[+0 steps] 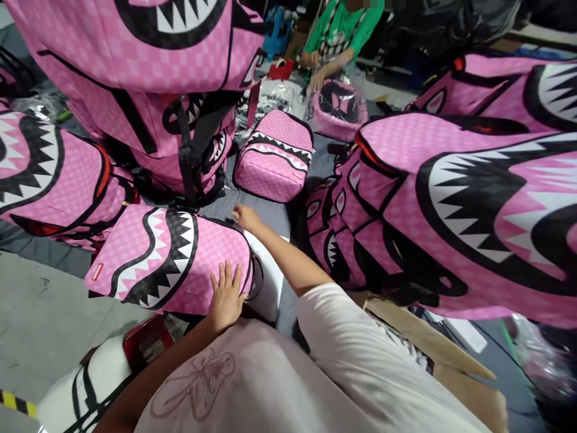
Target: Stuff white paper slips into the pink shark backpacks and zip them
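A pink checkered backpack (211,240) with a black-and-white shark-mouth print lies flat in front of me. My left hand (226,297) rests on its front near the right end, palm down with the fingers stretched out. Just beyond the far edge of this backpack is my right hand (246,218), its fingers curled together. Whatever those fingers hold, if anything, is too small to make out. Under the backpack's right end a white sheet or board (269,282) shows.
Stacked pink backpacks rise at the far left (148,66) and right (401,144). A smaller pink backpack (274,157) lies ahead. Beyond it, a person in green (338,36) handles a pink bag in clear plastic (340,108). An open cardboard box (469,385) stands at lower right.
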Demonstrator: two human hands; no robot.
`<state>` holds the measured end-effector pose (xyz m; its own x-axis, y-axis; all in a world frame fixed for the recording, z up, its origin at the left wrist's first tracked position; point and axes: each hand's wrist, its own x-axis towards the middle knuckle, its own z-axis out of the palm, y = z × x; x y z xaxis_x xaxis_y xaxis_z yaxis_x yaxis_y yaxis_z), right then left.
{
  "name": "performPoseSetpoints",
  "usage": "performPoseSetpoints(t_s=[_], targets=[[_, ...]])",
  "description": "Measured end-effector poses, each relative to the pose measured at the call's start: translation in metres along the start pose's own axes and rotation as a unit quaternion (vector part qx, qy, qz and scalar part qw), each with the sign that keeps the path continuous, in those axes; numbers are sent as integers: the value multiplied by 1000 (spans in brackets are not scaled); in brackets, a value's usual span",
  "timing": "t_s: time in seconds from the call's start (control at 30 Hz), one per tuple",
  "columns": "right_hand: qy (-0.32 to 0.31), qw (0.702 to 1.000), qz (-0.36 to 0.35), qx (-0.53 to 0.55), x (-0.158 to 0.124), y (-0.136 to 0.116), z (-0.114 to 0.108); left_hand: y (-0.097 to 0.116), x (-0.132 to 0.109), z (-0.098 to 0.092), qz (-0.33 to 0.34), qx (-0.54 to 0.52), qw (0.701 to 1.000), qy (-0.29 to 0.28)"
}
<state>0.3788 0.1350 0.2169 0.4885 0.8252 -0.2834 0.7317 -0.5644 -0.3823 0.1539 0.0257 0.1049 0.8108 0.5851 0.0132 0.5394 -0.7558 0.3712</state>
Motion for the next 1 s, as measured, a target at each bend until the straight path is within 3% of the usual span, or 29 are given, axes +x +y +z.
performPoseSetpoints(t_s=[0.07, 0.13, 0.23, 0.3, 0.4, 0.47, 0.53, 0.6, 0.67, 0.73, 0.8, 0.83, 0.9, 0.97, 1.0], targets=[[-40, 994, 95, 44, -39, 38, 5, 1, 2, -5, -3, -17, 1000, -9], [-87, 983, 139, 86, -79, 63, 18, 3, 4, -10, -3, -39, 999, -22], [-93, 952, 159, 244, -123, 70, 30, 3, 5, -29, 2, -74, 996, -40], [-64, 896, 137, 418, -143, 59, 19, 0, 2, -62, 17, -112, 993, -30], [-44, 781, -8, 623, -174, 34, -27, -5, -12, -145, 77, -198, 977, 22], [-70, 730, -145, 664, -201, 14, -63, -6, -29, -210, 95, -241, 964, 65], [-112, 695, -247, 666, -229, -11, -88, -3, -49, -262, 120, -242, 957, 108], [-139, 667, -302, 667, -250, -39, -96, 4, -66, -291, 150, -173, 960, 161], [-154, 647, -338, 666, -262, -64, -93, 14, -74, -298, 151, -77, 960, 222], [-170, 654, -372, 636, -260, -82, -88, 22, -71, -293, 127, -19, 951, 282], [-154, 706, -385, 574, -248, -89, -89, 24, -63, -288, 106, -19, 939, 327], [-108, 747, -374, 539, -238, -89, -92, 22, -58, -287, 100, -31, 933, 343], [52, 824, -330, 458, -216, -83, -102, 14, -53, -288, 90, -65, 925, 363], [204, 858, -306, 358, -196, -75, -111, 4, -52, -292, 74, -99, 921, 370], [241, 862, -318, 311, -189, -72, -115, -1, -53, -295, 67, -115, 920, 368]])
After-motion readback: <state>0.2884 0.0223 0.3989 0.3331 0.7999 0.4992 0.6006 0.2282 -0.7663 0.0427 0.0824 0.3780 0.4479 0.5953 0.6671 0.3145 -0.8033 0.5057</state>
